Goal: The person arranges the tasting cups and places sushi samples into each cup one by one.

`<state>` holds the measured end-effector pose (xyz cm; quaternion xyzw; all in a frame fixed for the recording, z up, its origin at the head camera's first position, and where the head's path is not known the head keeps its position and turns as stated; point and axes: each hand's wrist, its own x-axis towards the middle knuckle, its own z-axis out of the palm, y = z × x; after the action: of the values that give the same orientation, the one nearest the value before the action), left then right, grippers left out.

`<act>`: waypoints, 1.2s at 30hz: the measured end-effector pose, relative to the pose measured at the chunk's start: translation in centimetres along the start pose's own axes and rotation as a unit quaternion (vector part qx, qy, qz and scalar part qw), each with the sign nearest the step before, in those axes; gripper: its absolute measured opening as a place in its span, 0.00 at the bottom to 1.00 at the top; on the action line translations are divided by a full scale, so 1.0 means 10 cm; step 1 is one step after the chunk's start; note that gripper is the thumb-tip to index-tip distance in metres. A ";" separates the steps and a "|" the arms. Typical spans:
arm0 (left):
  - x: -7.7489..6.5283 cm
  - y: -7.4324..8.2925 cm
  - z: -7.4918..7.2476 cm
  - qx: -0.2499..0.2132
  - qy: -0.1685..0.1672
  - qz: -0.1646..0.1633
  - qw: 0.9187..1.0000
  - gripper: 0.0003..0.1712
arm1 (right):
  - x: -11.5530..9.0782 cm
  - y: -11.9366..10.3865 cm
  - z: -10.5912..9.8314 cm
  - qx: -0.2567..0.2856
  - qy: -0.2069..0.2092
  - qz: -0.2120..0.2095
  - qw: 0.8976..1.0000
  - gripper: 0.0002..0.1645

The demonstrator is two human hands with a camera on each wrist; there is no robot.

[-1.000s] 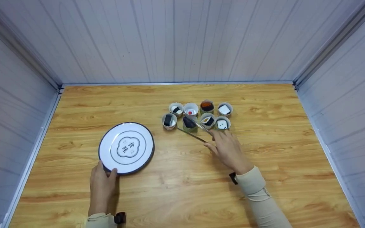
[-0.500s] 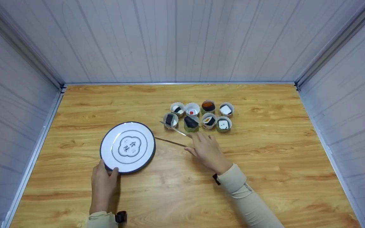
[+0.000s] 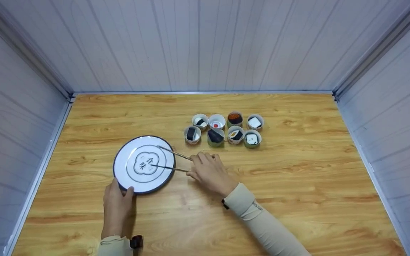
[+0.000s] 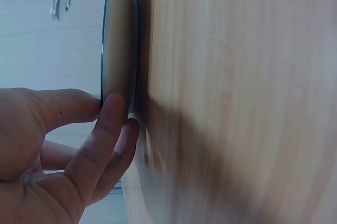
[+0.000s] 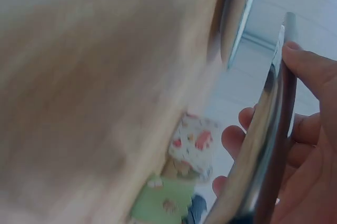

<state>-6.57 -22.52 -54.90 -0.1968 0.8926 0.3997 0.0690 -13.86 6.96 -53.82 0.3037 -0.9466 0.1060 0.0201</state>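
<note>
My left hand [image 3: 115, 206] pinches the near left rim of a white plate [image 3: 124, 156] with a dark blue edge. In the left wrist view, thumb on top and fingers beneath hold its rim, and the plate's underside [image 4: 119, 39] shows. Metal tongs [image 3: 177, 154] are in my right hand [image 3: 212, 175], gripped between thumb and fingers. Their two tips stand apart over the plate's flower-shaped mark, with nothing between them. The right wrist view shows the tongs [image 5: 279, 108] close up, against my palm.
Right of the plate, several small paper cups stand in two rows, holding sushi-like pieces, among them a black piece [image 3: 215, 135], an orange-topped one [image 3: 235, 118] and a white one [image 3: 254, 122]. A pale panel wall [image 3: 198, 46] closes off the back of the wooden table [image 3: 297, 160].
My right hand has swung the tongs left from the cups to over the plate, their tips still apart. The left hand keeps its hold on the rim; the cups stand as before.
</note>
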 end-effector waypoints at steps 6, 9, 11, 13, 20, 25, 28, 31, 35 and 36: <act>0.00 0.00 0.01 0.009 0.015 0.013 1.000 0.37 | 0.06 -0.12 0.12 -0.029 -0.003 -0.007 1.000 0.29; 0.01 0.01 0.02 0.010 0.008 0.004 1.000 0.38 | 0.08 -0.15 0.17 -0.040 -0.009 -0.008 0.999 0.28; 0.01 0.02 0.01 0.009 0.003 -0.005 1.000 0.38 | 0.09 -0.16 0.19 -0.045 -0.015 -0.007 0.999 0.28; 0.01 0.02 0.01 0.008 -0.003 -0.010 1.000 0.39 | 0.09 -0.17 0.21 -0.046 -0.020 -0.006 0.999 0.28; 0.03 0.03 0.01 0.010 -0.006 -0.025 1.000 0.39 | 0.10 -0.20 0.25 -0.041 -0.025 -0.011 0.999 0.29; 0.05 0.02 0.02 0.011 -0.009 -0.031 0.999 0.39 | 0.10 -0.21 0.26 -0.038 -0.037 -0.005 0.999 0.34; 0.05 0.02 0.02 0.012 -0.008 -0.030 0.999 0.39 | 0.09 -0.21 0.27 -0.037 -0.034 -0.005 0.999 0.36; 0.03 0.00 0.02 0.013 -0.001 -0.020 1.000 0.38 | 0.07 -0.20 0.27 -0.033 -0.028 -0.008 0.999 0.37; 0.00 -0.02 0.02 0.011 0.014 -0.009 1.000 0.36 | 0.06 -0.18 0.25 -0.024 -0.032 -0.004 0.999 0.39; -0.01 -0.02 0.02 0.014 0.019 -0.010 1.000 0.36 | 0.05 -0.17 0.24 -0.018 -0.033 0.000 0.999 0.39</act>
<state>-6.37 -22.44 -55.13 -0.2117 0.8975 0.3824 0.0590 -13.25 4.82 -55.75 0.3067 -0.9485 0.0793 -0.0062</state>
